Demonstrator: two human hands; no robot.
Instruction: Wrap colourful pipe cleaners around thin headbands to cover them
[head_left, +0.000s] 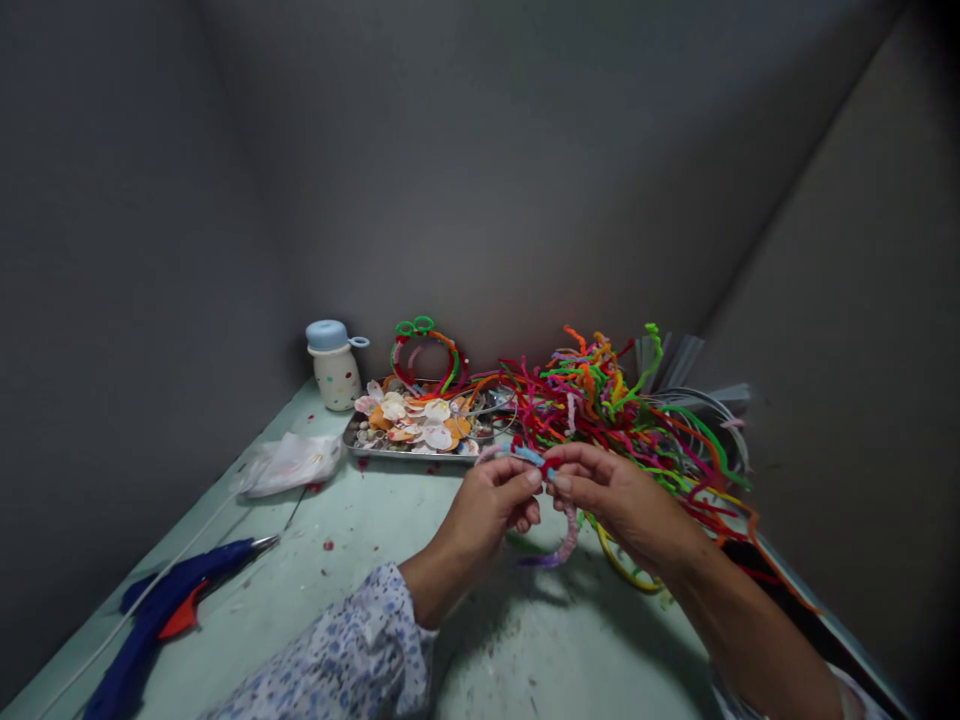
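Between my two hands is a curved band wrapped in fuzzy pipe cleaner (568, 540), with light blue, red, pink and purple stretches. My left hand (501, 495) pinches its light blue part between thumb and fingers. Close beside it, my right hand (600, 490) pinches the band at a red bit, fingertips nearly touching the left ones. One pink and purple end hangs down below the hands. Just behind them lies a large tangled heap of coloured pipe cleaners (600, 385). The fingers cover part of the band.
A metal tray (420, 456) holds flower-shaped pieces and beads. Behind it stand wrapped hoops (457, 365). A white bottle with a blue lid (335, 378) is at the back left, near a plastic bag (292, 465). A blue glue gun (187, 590) with a cord lies front left on the table (360, 540).
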